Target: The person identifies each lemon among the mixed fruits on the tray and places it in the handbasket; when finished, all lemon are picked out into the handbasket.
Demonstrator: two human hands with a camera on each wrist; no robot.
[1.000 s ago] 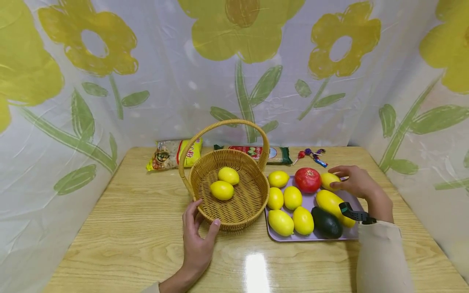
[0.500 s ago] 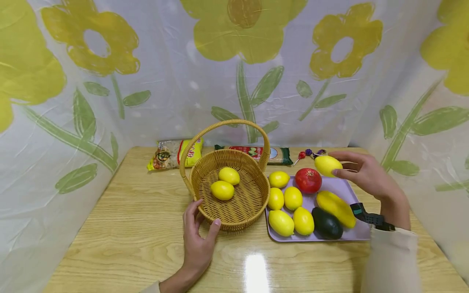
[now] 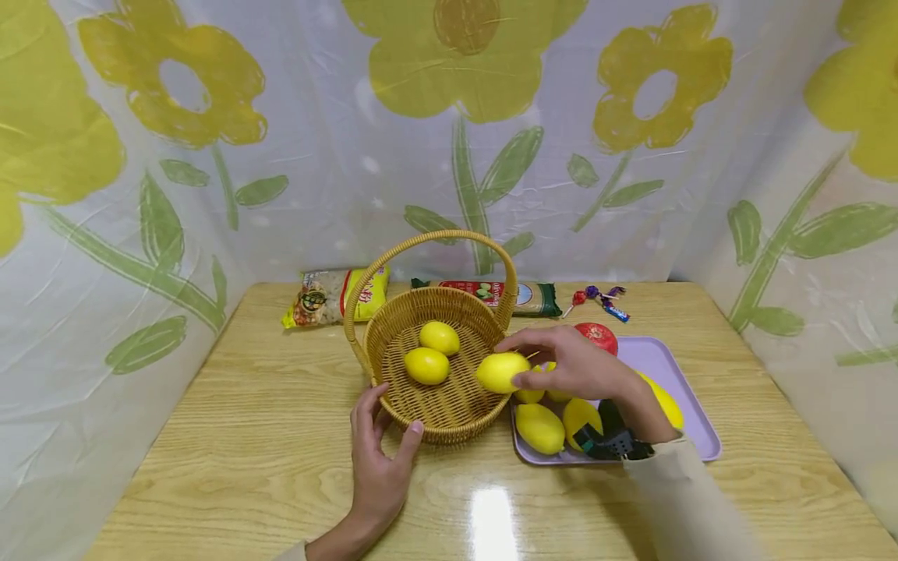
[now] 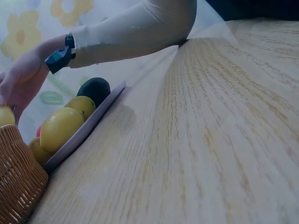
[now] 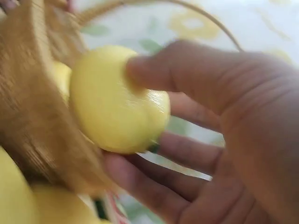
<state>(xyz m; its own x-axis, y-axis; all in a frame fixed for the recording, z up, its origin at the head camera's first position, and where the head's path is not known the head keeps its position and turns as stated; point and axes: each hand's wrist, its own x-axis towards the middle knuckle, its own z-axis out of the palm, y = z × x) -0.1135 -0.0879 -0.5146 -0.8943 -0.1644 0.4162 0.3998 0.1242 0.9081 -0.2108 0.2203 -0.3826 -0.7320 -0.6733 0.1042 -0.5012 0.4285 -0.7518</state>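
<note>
In the head view, my right hand [image 3: 571, 362] pinches a yellow lemon [image 3: 501, 372] between thumb and fingers over the right rim of a wicker basket [image 3: 449, 425]. The right wrist view shows this lemon [image 5: 112, 100] close up, with the thumb across it. Two lemons [image 3: 426, 366] lie inside the basket. My left hand [image 3: 382, 460] holds the basket's front-left rim, its thumb and forefinger spread apart at the edge. A lilac tray [image 3: 691, 405] to the right bears several lemons [image 3: 539, 428], a red pomegranate [image 3: 598, 338] and a long yellow fruit [image 3: 665, 401]; my right arm partly covers them.
Behind the basket lie a yellow food bag [image 3: 330, 298] and a long red-and-green packet [image 3: 536, 299]. Lollipops [image 3: 579, 298] and a small blue-wrapped sweet [image 3: 617, 313] lie at the back right. A dark green fruit [image 4: 95, 89] sits on the tray. The basket's tall handle [image 3: 449, 233] arches overhead.
My right hand has lifted a lemon from the tray's back right and carried it left to the basket. The left hand has stayed at the rim.
</note>
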